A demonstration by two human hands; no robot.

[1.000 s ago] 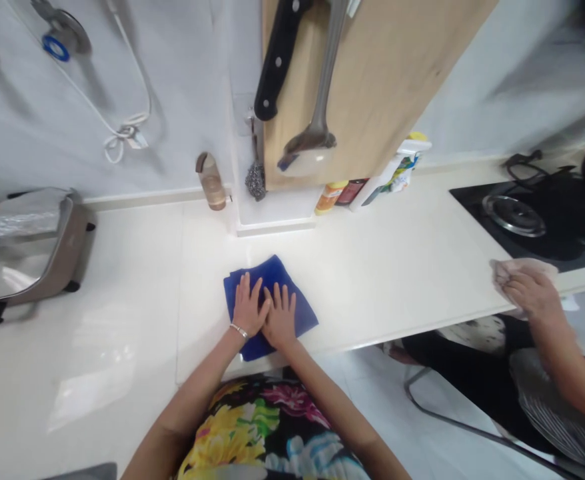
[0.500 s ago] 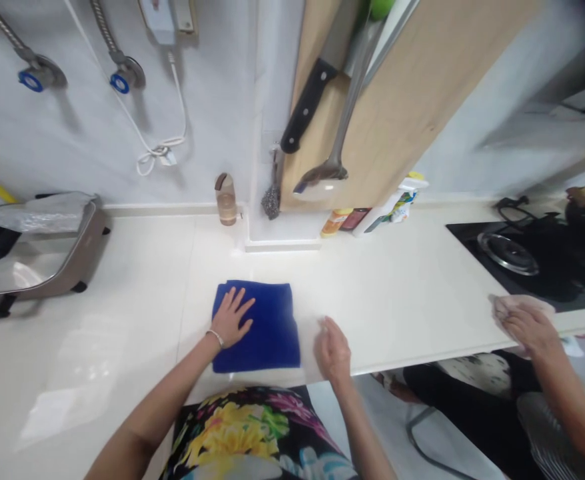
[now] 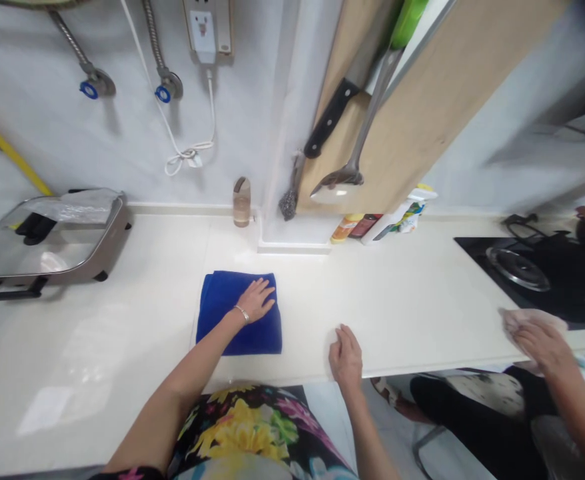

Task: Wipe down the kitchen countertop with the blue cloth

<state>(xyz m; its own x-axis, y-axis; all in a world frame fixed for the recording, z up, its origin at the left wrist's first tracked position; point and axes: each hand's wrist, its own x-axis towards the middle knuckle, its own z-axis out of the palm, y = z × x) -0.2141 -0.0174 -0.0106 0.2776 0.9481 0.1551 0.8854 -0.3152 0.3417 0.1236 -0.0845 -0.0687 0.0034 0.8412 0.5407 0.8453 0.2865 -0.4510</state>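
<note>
A folded blue cloth (image 3: 217,303) lies flat on the white counter (image 3: 397,300) in front of me. My left hand (image 3: 256,300), with a bracelet at the wrist, rests palm down on the cloth's right part, fingers stretched out. To the right of the cloth and apart from it, my right hand (image 3: 346,357) is curled into a loose fist near the counter's front edge. Nothing shows in its fingers.
At the left stands an electric pan (image 3: 87,257) with a glass lid. A small bottle (image 3: 241,203) is by the wall. A knife (image 3: 330,120) and ladle (image 3: 355,153) hang above. At right, a co-worker's hand (image 3: 545,343) holds a pale cloth beside the black hob (image 3: 562,280).
My left hand has gone from the left part of the blue cloth to its right part. The cloth sits somewhat further left on the counter. The camera view has shifted a little.
</note>
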